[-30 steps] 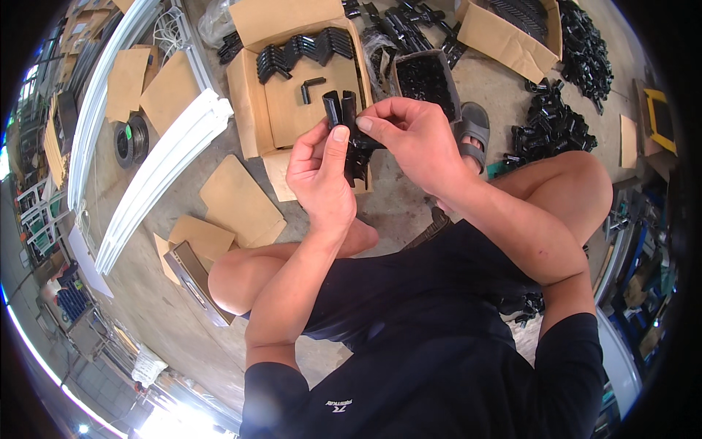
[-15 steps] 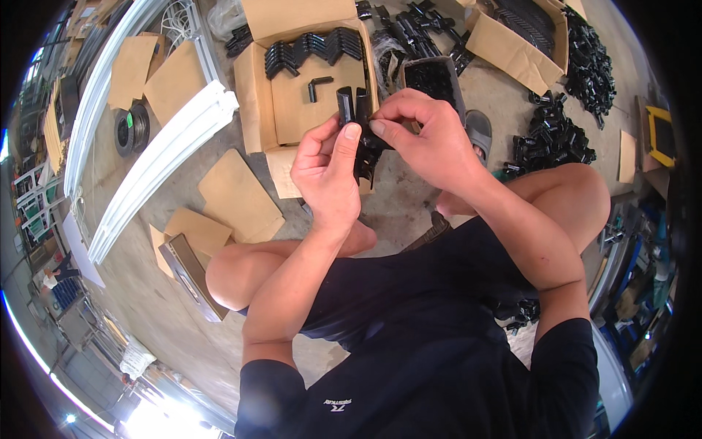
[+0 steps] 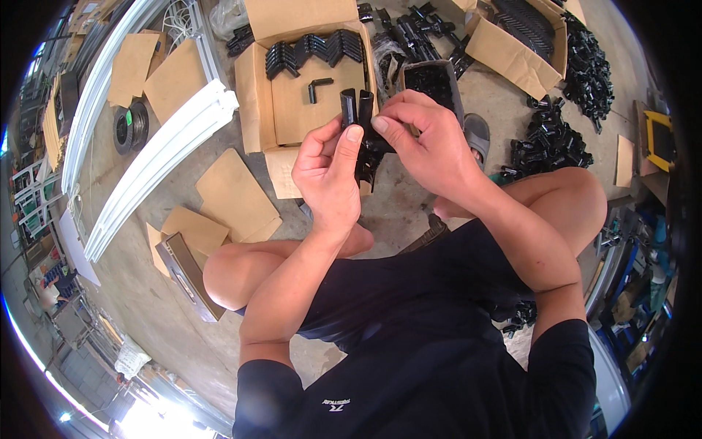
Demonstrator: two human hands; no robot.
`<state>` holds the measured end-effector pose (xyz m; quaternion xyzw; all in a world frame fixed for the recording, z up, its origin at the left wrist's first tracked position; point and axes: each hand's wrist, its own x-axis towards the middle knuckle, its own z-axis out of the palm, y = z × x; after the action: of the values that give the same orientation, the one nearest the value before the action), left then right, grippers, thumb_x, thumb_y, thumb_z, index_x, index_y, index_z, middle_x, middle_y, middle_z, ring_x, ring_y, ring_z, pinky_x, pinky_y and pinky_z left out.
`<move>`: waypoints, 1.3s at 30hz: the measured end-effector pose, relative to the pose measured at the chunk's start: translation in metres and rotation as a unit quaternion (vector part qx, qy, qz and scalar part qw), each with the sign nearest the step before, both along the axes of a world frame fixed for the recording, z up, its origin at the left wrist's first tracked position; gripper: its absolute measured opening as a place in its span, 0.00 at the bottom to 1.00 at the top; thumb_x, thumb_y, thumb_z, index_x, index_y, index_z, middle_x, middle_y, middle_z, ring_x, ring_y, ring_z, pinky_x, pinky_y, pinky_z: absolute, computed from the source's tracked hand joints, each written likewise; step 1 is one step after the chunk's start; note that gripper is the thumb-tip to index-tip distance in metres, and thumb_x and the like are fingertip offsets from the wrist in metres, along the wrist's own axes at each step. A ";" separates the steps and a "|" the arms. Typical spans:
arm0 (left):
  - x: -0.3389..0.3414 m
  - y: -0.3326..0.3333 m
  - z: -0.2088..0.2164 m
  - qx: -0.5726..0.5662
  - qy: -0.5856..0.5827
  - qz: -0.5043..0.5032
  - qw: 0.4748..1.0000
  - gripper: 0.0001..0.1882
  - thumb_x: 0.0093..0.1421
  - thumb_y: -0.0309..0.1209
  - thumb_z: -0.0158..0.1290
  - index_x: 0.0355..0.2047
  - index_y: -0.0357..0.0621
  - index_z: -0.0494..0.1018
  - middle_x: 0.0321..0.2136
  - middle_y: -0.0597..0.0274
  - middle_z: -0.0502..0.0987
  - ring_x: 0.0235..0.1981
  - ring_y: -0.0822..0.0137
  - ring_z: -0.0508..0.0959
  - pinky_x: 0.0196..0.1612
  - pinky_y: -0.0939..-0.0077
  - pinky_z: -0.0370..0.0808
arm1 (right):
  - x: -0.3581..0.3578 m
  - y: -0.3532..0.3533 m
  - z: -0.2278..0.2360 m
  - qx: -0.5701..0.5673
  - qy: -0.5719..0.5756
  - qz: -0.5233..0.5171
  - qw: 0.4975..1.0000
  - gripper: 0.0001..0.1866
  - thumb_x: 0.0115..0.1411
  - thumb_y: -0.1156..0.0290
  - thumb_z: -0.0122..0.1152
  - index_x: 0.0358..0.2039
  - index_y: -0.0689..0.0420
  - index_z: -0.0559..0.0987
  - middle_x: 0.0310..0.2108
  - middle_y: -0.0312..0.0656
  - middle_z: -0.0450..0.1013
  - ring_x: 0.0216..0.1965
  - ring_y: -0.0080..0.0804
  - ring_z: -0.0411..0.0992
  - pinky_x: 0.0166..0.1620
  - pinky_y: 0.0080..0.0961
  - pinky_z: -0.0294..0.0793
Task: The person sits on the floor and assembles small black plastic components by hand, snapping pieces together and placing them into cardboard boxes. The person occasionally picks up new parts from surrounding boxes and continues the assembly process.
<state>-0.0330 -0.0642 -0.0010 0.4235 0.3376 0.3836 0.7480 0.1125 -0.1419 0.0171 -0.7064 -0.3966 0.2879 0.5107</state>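
Observation:
In front of my chest, my left hand [image 3: 329, 172] is closed around a black tubular connector [image 3: 349, 107], its thumb laid along the near side. Two hollow arms of black plastic point up side by side between my hands; whether they are one piece or two I cannot tell. My right hand [image 3: 431, 139] pinches the dark part at the right, thumb against forefinger, with the contact partly hidden. Just beyond stands an open cardboard box [image 3: 251, 99], where rows of black angled connectors [image 3: 314, 51] line the far side. A single L-shaped connector [image 3: 313, 94] lies nearer on the box's floor.
A dark bin [image 3: 455, 84] of small black parts stands right of the box. Heaps of black connectors [image 3: 548, 143] and another carton [image 3: 504, 55] lie farther right. At left are long white profiles [image 3: 161, 172], a wire spool [image 3: 131, 128] and cardboard sheets [image 3: 234, 194].
Both hands keep their hold on the black pieces. The right thumb and fingers have shifted very slightly; the whole view has moved a little.

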 end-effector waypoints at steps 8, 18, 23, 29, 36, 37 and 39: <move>-0.002 -0.002 -0.001 0.005 0.000 0.000 1.000 0.12 0.69 0.21 0.60 0.52 0.30 0.76 0.45 0.54 0.85 0.45 0.75 0.83 0.51 0.81 0.79 | -0.001 -0.001 0.013 -0.071 0.110 -0.004 0.991 0.10 0.65 0.70 0.68 0.40 0.66 0.83 0.34 0.46 0.78 0.31 0.31 0.76 0.36 0.30 0.76; -0.002 -0.003 0.003 0.004 0.010 0.002 1.000 0.13 0.69 0.21 0.60 0.52 0.30 0.76 0.44 0.54 0.85 0.44 0.75 0.83 0.51 0.81 0.79 | 0.000 -0.003 0.007 -0.042 0.073 0.026 0.996 0.11 0.66 0.69 0.66 0.40 0.66 0.81 0.38 0.47 0.76 0.34 0.34 0.77 0.39 0.31 0.77; -0.003 -0.002 0.001 0.010 0.003 -0.003 1.000 0.13 0.69 0.21 0.60 0.51 0.29 0.77 0.44 0.55 0.85 0.44 0.75 0.82 0.50 0.81 0.78 | -0.001 -0.002 0.011 -0.044 0.085 0.027 0.995 0.11 0.66 0.70 0.65 0.40 0.67 0.80 0.39 0.48 0.75 0.36 0.35 0.77 0.40 0.33 0.77; -0.003 -0.003 0.001 0.015 0.012 -0.006 1.000 0.13 0.69 0.22 0.61 0.51 0.29 0.77 0.44 0.54 0.85 0.43 0.75 0.82 0.50 0.82 0.78 | 0.000 -0.003 0.010 -0.040 0.082 0.031 0.995 0.12 0.67 0.69 0.64 0.41 0.66 0.80 0.40 0.49 0.75 0.38 0.38 0.78 0.42 0.35 0.77; -0.002 -0.002 0.001 0.017 0.007 -0.004 1.000 0.13 0.69 0.22 0.60 0.51 0.30 0.76 0.44 0.55 0.85 0.43 0.76 0.82 0.49 0.82 0.78 | 0.004 -0.002 0.009 -0.083 0.089 0.059 0.991 0.09 0.69 0.70 0.63 0.44 0.63 0.78 0.41 0.40 0.73 0.40 0.27 0.74 0.43 0.28 0.75; -0.003 -0.002 0.000 0.019 0.008 -0.006 1.000 0.13 0.69 0.22 0.60 0.52 0.30 0.76 0.44 0.55 0.85 0.43 0.76 0.82 0.49 0.82 0.78 | 0.006 -0.002 0.007 -0.104 0.081 0.069 0.989 0.09 0.70 0.72 0.63 0.46 0.62 0.77 0.41 0.36 0.73 0.41 0.21 0.73 0.43 0.24 0.75; -0.002 -0.002 0.001 0.021 0.012 -0.006 1.000 0.13 0.69 0.22 0.60 0.52 0.30 0.76 0.44 0.55 0.85 0.43 0.76 0.82 0.49 0.82 0.78 | 0.004 -0.004 0.005 -0.067 0.068 0.059 0.994 0.08 0.70 0.72 0.63 0.45 0.62 0.77 0.41 0.36 0.72 0.40 0.21 0.73 0.43 0.24 0.75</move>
<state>-0.0349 -0.0662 0.0001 0.4457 0.3359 0.3807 0.7373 0.1161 -0.1463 0.0220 -0.6929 -0.3818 0.3908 0.4706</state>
